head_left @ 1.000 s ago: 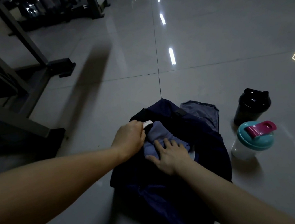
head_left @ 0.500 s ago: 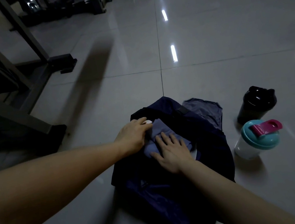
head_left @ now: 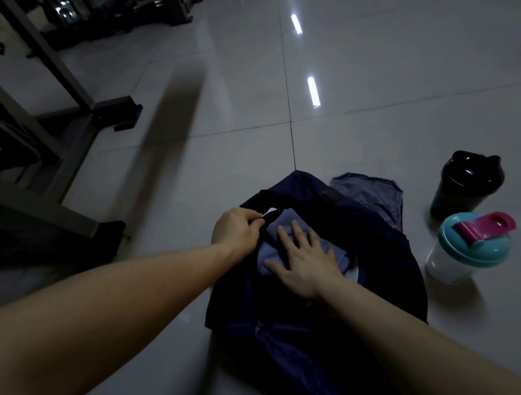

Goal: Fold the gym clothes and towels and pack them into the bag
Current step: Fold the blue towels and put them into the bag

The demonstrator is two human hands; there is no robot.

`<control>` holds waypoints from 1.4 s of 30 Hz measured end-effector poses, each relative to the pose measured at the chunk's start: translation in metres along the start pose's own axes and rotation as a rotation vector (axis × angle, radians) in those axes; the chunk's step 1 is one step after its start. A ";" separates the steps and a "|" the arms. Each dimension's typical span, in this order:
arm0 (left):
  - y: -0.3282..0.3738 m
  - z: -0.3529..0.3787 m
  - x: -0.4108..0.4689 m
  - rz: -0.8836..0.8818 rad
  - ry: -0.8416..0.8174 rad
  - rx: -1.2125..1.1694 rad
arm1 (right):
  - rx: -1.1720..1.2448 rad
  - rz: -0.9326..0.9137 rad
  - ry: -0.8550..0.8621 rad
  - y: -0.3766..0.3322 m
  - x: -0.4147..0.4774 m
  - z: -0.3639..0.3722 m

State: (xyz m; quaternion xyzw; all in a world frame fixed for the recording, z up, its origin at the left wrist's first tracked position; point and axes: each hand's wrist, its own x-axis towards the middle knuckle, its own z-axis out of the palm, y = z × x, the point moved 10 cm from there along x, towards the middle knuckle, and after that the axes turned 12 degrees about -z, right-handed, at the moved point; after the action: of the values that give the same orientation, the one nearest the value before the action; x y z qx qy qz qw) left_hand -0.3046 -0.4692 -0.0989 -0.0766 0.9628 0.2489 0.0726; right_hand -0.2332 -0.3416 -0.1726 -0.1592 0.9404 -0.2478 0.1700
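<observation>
There is one dark blue bag, one folded blue cloth, one grey garment, two shakers, a black shaker and a teal-lidded shaker, and two hands, the left hand and the right hand.

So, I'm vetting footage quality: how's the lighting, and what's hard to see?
Head view: dim overall; bright streaks of glare on the glossy floor; the bag is nearly black, its detail lost; the machine at left sits in deep shadow.

No legible text, labels or numbers anywhere.
</observation>
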 end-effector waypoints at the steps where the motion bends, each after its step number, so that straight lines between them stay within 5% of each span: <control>1: -0.001 -0.001 0.000 -0.007 -0.018 -0.084 | -0.002 0.000 -0.025 0.000 0.002 0.004; 9: -0.017 0.001 0.004 -0.126 -0.121 -0.457 | -0.030 -0.095 -0.147 0.000 0.007 0.011; 25: -0.015 0.007 0.004 -0.094 -0.191 -0.315 | -0.342 -0.212 -0.154 -0.004 -0.015 0.035; 42: -0.017 0.004 -0.002 -0.051 -0.200 -0.198 | -0.258 -0.213 -0.122 -0.024 -0.026 0.040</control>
State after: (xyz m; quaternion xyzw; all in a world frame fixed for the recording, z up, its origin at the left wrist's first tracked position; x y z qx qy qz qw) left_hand -0.2991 -0.4814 -0.1097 -0.0824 0.9193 0.3470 0.1666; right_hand -0.1885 -0.3675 -0.1870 -0.2932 0.9302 -0.1314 0.1776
